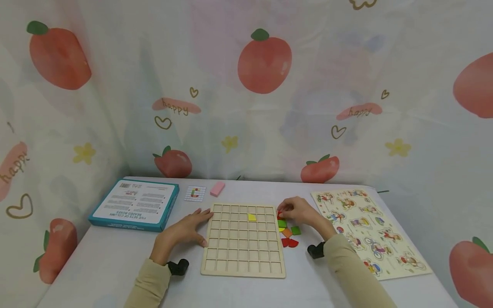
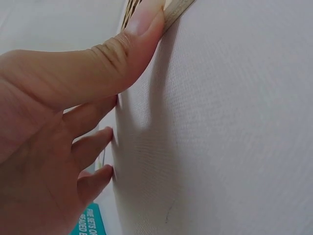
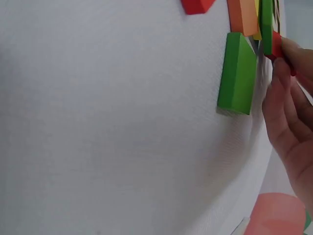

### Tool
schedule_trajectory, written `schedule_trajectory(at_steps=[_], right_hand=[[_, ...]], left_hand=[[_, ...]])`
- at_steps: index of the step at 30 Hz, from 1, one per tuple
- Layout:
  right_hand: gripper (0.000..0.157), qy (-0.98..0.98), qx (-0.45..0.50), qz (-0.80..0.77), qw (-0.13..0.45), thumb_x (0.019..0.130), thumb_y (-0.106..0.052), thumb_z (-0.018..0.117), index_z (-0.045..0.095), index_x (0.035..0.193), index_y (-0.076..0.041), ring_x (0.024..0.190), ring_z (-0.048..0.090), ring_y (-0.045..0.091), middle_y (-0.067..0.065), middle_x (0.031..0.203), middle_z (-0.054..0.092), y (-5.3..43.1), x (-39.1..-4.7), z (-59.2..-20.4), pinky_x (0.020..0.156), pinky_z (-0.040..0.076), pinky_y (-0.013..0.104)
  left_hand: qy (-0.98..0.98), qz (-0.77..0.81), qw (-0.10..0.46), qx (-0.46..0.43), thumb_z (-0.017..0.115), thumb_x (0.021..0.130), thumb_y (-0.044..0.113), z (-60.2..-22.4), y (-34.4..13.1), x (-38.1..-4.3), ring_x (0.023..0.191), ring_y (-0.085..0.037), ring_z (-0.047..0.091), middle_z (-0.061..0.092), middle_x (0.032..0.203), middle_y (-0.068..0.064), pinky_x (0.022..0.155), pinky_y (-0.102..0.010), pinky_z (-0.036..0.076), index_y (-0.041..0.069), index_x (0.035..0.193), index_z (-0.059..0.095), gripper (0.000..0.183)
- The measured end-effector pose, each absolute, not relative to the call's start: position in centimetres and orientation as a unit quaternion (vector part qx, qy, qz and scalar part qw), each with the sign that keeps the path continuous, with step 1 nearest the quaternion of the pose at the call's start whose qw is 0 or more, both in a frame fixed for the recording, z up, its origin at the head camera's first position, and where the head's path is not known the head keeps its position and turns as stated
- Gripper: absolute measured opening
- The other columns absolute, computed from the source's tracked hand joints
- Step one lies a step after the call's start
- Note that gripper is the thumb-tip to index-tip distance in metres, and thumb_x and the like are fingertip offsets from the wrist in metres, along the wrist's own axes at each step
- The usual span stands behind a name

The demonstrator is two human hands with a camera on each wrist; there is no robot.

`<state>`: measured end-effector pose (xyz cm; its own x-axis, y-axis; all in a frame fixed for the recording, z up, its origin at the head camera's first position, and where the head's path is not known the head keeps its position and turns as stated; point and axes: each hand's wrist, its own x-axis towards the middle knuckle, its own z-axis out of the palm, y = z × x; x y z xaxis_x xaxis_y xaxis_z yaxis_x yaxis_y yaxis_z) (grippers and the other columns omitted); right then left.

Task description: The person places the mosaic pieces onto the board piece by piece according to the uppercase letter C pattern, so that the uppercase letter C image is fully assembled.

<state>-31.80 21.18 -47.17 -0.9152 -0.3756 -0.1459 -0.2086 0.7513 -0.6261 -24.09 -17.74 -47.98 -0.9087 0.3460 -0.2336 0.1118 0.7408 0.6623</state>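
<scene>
A wooden grid board lies on the table with one yellow square tile in a cell of its upper part. Along its left edge, my left hand rests with fingers spread; in the left wrist view the thumb touches the board's rim. By the board's upper right side, my right hand pinches a red block between thumb and fingers. Its full shape is hidden. Beside it lie green blocks, an orange block, a partly covered yellow piece and red quarter-round blocks.
A blue-green box lies at the back left. Near it are a small pattern card and a pink block behind the board. At the right lies a large picture board with figures. A patterned cloth hangs behind the table.
</scene>
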Motion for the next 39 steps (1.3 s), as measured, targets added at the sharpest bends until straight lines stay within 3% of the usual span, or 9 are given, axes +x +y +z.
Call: schedule_trajectory(at_steps=[8, 18, 32, 39], right_hand=[[0.022, 0.918, -0.176, -0.334, 0.120, 0.096, -0.006, 0.067, 0.076, 0.116, -0.008, 0.085, 0.058, 0.018, 0.006, 0.097, 0.070, 21.4, -31.8, -46.5, 0.074, 0.052, 0.026], [0.024, 0.876, -0.200, -0.413, 0.149, 0.099, -0.005, 0.063, 0.073, 0.120, -0.002, 0.083, 0.067, 0.022, 0.012, 0.101, 0.071, 20.1, -31.9, -46.6, 0.082, 0.061, 0.034], [0.027, 0.871, -0.191, -0.420, 0.167, 0.094, -0.005, 0.069, 0.073, 0.121, -0.004, 0.096, 0.067, 0.021, 0.012, 0.108, 0.073, 16.5, -31.6, -47.1, 0.089, 0.057, 0.033], [0.029, 0.869, -0.185, -0.424, 0.175, 0.093, -0.006, 0.073, 0.074, 0.121, -0.001, 0.085, 0.071, 0.017, 0.007, 0.099, 0.074, 15.0, -31.5, -47.1, 0.082, 0.060, 0.031]], left_hand=[[0.917, 0.340, 0.170, 0.124, 0.093, 0.069, 0.013, -47.9, -17.8, -24.1, 0.158, -0.041, 0.016, 0.035, 0.167, -0.010, 0.124, -0.063, 0.018, 0.010, 0.155, 0.047, 0.097], [0.918, 0.335, 0.179, 0.114, 0.093, 0.071, 0.018, -47.9, -17.6, -24.2, 0.159, -0.038, 0.013, 0.032, 0.169, -0.007, 0.125, -0.063, 0.017, 0.014, 0.156, 0.046, 0.098], [0.913, 0.343, 0.188, 0.117, 0.094, 0.070, 0.017, -47.6, -17.7, -24.0, 0.159, -0.040, 0.013, 0.033, 0.168, -0.009, 0.125, -0.064, 0.017, 0.011, 0.155, 0.046, 0.098], [0.915, 0.337, 0.184, 0.124, 0.093, 0.073, 0.022, -47.7, -17.7, -24.1, 0.159, -0.040, 0.013, 0.032, 0.168, -0.010, 0.125, -0.064, 0.017, 0.010, 0.156, 0.045, 0.096]])
